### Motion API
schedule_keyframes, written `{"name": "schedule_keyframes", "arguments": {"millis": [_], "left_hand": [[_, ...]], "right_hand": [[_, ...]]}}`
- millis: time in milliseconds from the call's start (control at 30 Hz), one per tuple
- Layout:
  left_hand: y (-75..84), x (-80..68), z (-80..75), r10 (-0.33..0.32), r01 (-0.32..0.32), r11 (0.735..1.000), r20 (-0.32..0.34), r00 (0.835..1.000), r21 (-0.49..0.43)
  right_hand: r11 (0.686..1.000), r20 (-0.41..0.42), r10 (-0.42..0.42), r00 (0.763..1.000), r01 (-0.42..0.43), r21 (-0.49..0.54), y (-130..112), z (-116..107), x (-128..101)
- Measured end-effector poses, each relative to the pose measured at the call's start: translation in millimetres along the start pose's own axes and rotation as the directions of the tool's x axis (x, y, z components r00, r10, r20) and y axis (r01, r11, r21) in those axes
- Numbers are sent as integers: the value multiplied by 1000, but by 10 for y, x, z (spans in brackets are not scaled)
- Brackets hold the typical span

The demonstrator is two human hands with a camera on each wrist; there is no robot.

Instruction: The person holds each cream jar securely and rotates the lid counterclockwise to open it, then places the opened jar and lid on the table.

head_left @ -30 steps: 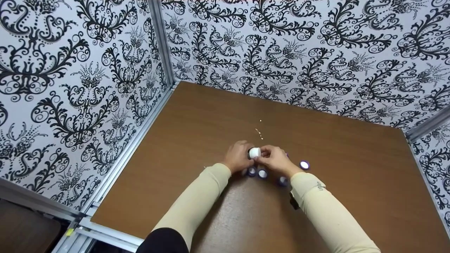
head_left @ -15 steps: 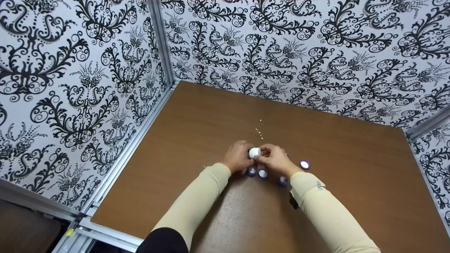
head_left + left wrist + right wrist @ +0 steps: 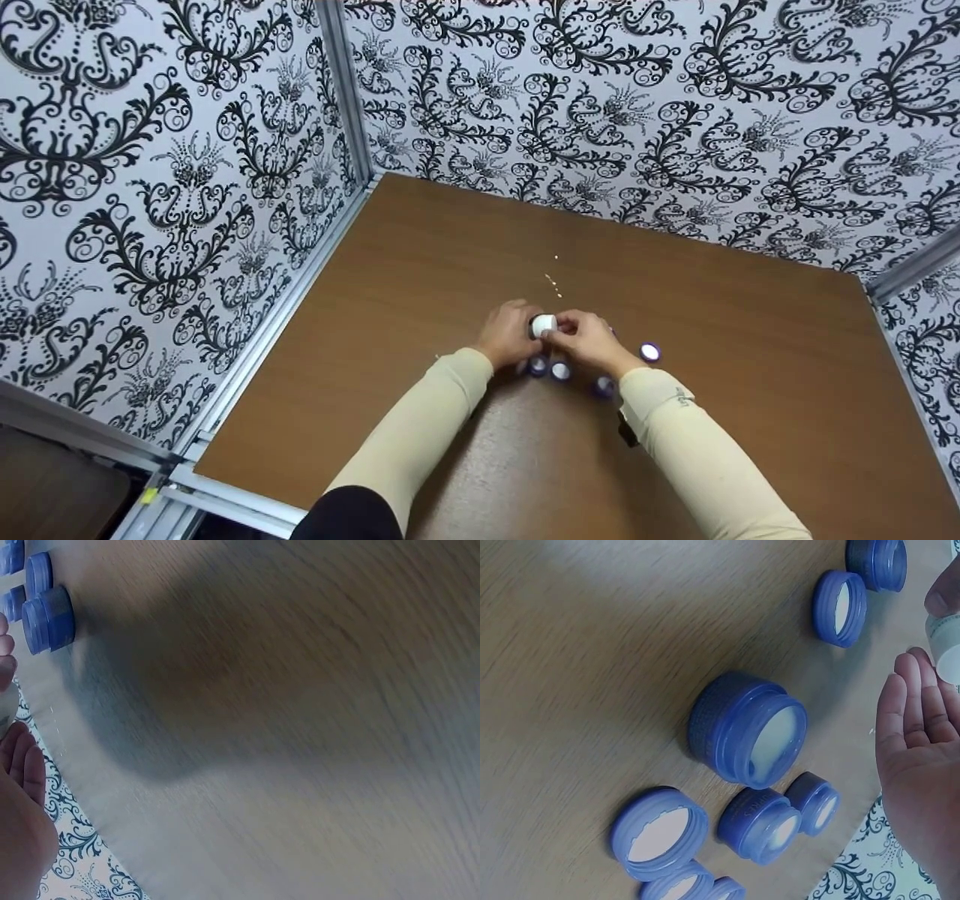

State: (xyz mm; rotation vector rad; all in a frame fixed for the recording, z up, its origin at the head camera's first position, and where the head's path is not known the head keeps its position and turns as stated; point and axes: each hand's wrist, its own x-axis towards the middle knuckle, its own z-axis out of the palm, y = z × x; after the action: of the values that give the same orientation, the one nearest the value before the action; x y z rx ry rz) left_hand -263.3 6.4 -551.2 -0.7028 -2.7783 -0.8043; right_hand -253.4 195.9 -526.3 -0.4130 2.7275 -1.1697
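Note:
In the head view my left hand (image 3: 511,331) and right hand (image 3: 589,341) meet over the table around a small white container (image 3: 544,325). The left fingers wrap its left side; the right thumb and fingers pinch its right end. In the right wrist view the container (image 3: 945,649), with faint print, sits between a left thumb (image 3: 943,596) and the right hand (image 3: 919,757), whose fingers are bent. Below the hands stand blue jars, including a large uncapped one (image 3: 748,727) with whitish content. The left wrist view shows only part of each hand.
Several blue lids with white liners lie among the jars, including a large lid (image 3: 660,832) and one further right (image 3: 650,352). Small pale specks (image 3: 553,283) dot the brown table (image 3: 450,247) beyond the hands. Patterned walls (image 3: 600,112) enclose the table's back and left side.

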Motion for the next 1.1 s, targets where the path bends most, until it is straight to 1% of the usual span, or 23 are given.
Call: {"name": "schedule_keyframes", "arguments": {"millis": [167,300,367,600,700,933,1100], "left_hand": [[-1,-4,0,9,-9,1000,-5,1000,-4],[8,-8,-8,4,-4,1000,0,1000,-1],[14,-6,-12,1,-1,1000,3,1000,1],[23,4,-22,6,-6,1000,11,1000,3],[21,2,-21,11,-11,1000,5,1000,7],[5,0,-11,25,-25,1000,-20,999,4],[13,-3,-17,15,-15,1000,-9,1000,-1]], "right_hand": [[1000,2,-9,1000,9,22,14,4,8],[999,8,-26,1000,26,48,23,0,13],[998,6,-22,1000,22,54,24,-3,16],[1000,-22,-7,1000,6,-13,7,3,24],[1000,-30,-18,999,17,-14,3,12,26],[999,-35,-41,999,42,31,23,27,36],[997,-24,-48,999,50,64,24,27,32]]}}
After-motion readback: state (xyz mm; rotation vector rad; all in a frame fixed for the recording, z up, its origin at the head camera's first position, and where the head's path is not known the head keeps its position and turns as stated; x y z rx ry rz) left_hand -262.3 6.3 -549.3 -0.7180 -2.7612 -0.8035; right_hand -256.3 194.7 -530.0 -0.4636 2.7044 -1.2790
